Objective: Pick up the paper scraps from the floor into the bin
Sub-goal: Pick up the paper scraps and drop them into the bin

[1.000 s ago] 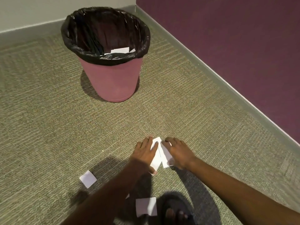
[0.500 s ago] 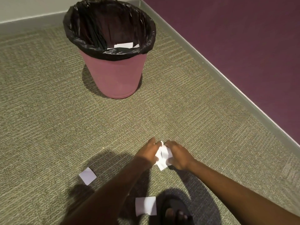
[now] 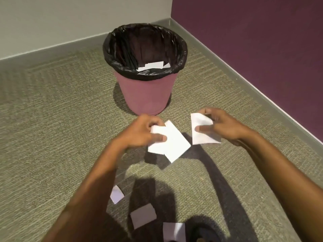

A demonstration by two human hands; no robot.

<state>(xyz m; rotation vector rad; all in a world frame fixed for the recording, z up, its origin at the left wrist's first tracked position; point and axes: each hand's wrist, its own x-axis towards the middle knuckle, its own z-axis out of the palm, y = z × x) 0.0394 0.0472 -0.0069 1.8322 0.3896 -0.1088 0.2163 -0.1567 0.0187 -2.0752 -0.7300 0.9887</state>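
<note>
- My left hand (image 3: 141, 131) is holding two white paper scraps (image 3: 168, 142) in the air above the floor (image 3: 52, 123). The fingers (image 3: 160, 137) are curling around their upper edge and the thumb is pressing on top.
- My right hand (image 3: 225, 126) is pinching a single white scrap (image 3: 203, 132) between the thumb and the other fingers. This piece is hanging just beside the left ones and is not touching them.
- Three loose scraps are lying on the floor near my feet: a small one (image 3: 116, 196) beside my left forearm, a second one (image 3: 143, 217) in shadow, and a third one (image 3: 173, 231) at the bottom edge.
- The pink bin (image 3: 148, 96) is standing upright on the floor beyond both hands, close to them. A black bag (image 3: 145, 74) is folding over its rim, and some white pieces (image 3: 152, 65) are lying inside.
- The bin is sitting near the corner where a pale wall (image 3: 70, 20) is meeting a purple wall (image 3: 262, 41).
- My foot in a dark sandal (image 3: 202, 234) is showing at the bottom, just beside the third scrap.
</note>
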